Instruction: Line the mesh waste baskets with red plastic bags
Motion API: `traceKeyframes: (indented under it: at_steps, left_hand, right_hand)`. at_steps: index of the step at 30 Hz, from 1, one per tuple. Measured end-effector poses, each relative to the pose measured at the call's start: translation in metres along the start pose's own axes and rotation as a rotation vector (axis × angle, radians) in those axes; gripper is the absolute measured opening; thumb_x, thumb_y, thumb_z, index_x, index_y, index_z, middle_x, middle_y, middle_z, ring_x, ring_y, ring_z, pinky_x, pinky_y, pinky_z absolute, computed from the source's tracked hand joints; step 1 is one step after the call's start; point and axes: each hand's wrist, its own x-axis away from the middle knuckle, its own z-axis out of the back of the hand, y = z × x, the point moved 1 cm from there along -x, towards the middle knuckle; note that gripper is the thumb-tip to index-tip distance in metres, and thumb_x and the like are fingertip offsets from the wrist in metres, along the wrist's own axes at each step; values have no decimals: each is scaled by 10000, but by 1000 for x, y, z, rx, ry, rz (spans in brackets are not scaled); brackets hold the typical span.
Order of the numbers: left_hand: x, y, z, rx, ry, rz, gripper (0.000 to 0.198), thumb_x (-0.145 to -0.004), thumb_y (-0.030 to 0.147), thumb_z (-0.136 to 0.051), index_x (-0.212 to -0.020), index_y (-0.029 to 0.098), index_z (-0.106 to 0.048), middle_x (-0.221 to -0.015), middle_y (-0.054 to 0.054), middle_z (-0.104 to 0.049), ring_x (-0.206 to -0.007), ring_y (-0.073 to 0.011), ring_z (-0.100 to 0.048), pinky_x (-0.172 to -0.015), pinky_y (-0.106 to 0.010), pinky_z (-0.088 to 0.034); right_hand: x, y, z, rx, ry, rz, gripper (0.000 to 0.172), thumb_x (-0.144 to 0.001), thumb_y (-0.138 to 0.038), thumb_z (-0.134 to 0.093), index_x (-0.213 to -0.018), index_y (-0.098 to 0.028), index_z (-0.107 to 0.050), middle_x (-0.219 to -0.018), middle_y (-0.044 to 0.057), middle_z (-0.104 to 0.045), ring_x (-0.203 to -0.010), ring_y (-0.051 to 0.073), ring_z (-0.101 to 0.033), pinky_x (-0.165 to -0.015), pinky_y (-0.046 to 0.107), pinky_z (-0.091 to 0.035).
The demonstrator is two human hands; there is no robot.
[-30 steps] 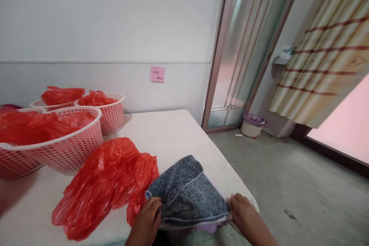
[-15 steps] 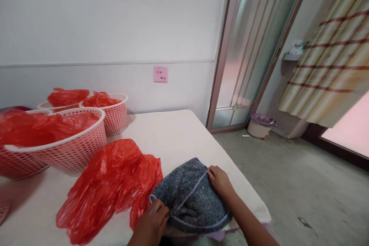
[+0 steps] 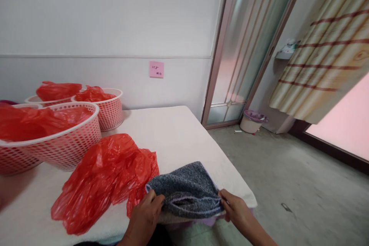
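Observation:
A dark grey-blue speckled cloth [image 3: 191,178] with pale purple edging lies partly folded at the front edge of the white-covered table [image 3: 161,123]. Its near side bunches into a loose fold. My left hand [image 3: 148,207] pinches the cloth's left corner, fingers closed. At the opposite end, my right hand [image 3: 233,207] grips the edge between thumb and fingers. Just left of the cloth, touching or nearly touching it, is a crumpled red plastic bag [image 3: 106,177].
White perforated baskets [image 3: 69,148] holding red plastic bags stand on the left of the table. A pink note [image 3: 156,69] is stuck to the wall. Past the table's right edge are the concrete floor [image 3: 259,169], a lined bin [image 3: 250,123] and a curtain [image 3: 323,54].
My right hand has drawn the cloth's right edge down and toward me, folding its near part. The left hand keeps its corner. The view has shifted slightly.

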Motion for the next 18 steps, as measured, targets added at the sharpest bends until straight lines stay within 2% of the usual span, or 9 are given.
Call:
traceKeyframes:
  at_steps: [4,7,9,13,18]
  left_hand:
    - [-3,5,11,110,71,-25,319,-992,245,-371,-1103,234,-670,-935,-67,-655,-824,-177,-674,-733,-296,-545]
    - [-8,13,29,189,118,-34,295,-986,238,-391,-1051,229,-679,-883,-50,-649,-799,-170,-657,-713,-287,-531]
    - [-11,18,45,246,161,-48,274,-983,249,-408,-1026,227,-679,-860,-39,-640,-793,-165,-646,-713,-282,-524]
    - [-14,30,81,335,189,-69,273,-991,301,-414,-1049,255,-676,-873,-32,-625,-812,-157,-628,-730,-275,-518]
    - [-19,37,116,323,246,-53,277,-990,308,-393,-1046,269,-661,-911,-45,-607,-840,-174,-607,-754,-297,-503]
  right_hand:
    - [2,5,-7,20,102,78,201,-867,-376,-388,-758,-255,-505,-783,48,-644,-749,227,-609,-724,352,-460]
    - [-4,0,-4,3,124,76,207,-840,-386,-414,-711,-249,-503,-722,30,-619,-715,220,-588,-700,350,-449]
    - [-7,-5,4,-102,146,27,222,-830,-418,-436,-700,-248,-498,-651,-4,-563,-645,199,-553,-634,328,-434]
    - [-6,-21,30,-389,280,-41,309,-804,-536,-500,-762,-236,-563,-593,-39,-505,-532,163,-497,-532,297,-419]
    - [1,-54,53,-399,385,17,317,-774,-547,-564,-764,-234,-614,-599,-16,-556,-546,167,-529,-529,293,-434]
